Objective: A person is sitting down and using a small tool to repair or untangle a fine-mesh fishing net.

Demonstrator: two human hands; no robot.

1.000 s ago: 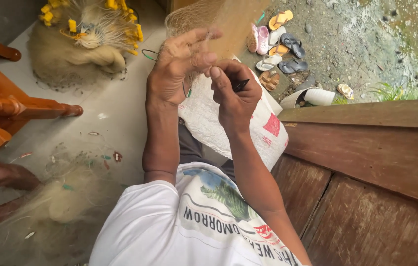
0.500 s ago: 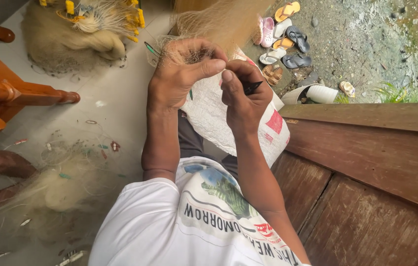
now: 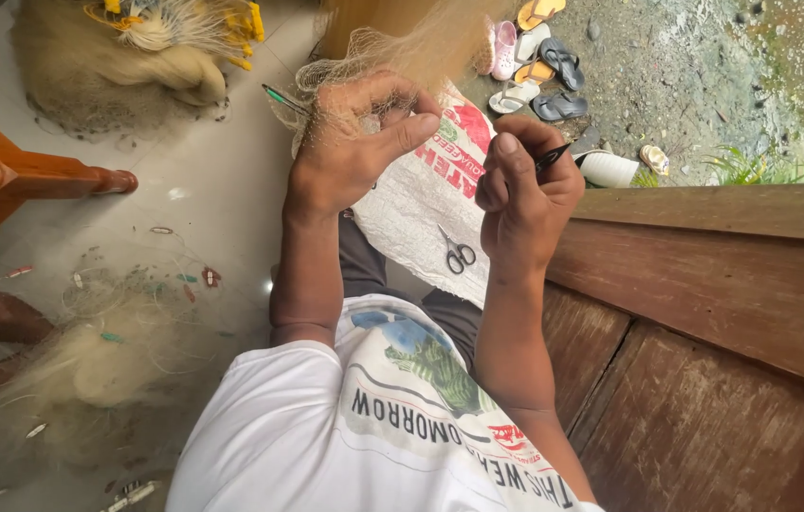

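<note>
Since a second ago, the left hand has closed from splayed, gripping the fishing net. The right hand stays pinched on a dark netting needle. Scissors now show on the woven sack; mending judged ongoing.

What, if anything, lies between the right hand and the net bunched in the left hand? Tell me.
Nothing visible does. The right hand, pinching a dark tool, is beside the left hand gripping the net; only open air above the white sack separates them.

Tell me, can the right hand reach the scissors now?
Probably yes: the scissors lie uncovered on the white sack just below the right hand, but that hand already pinches a dark tool.
</note>
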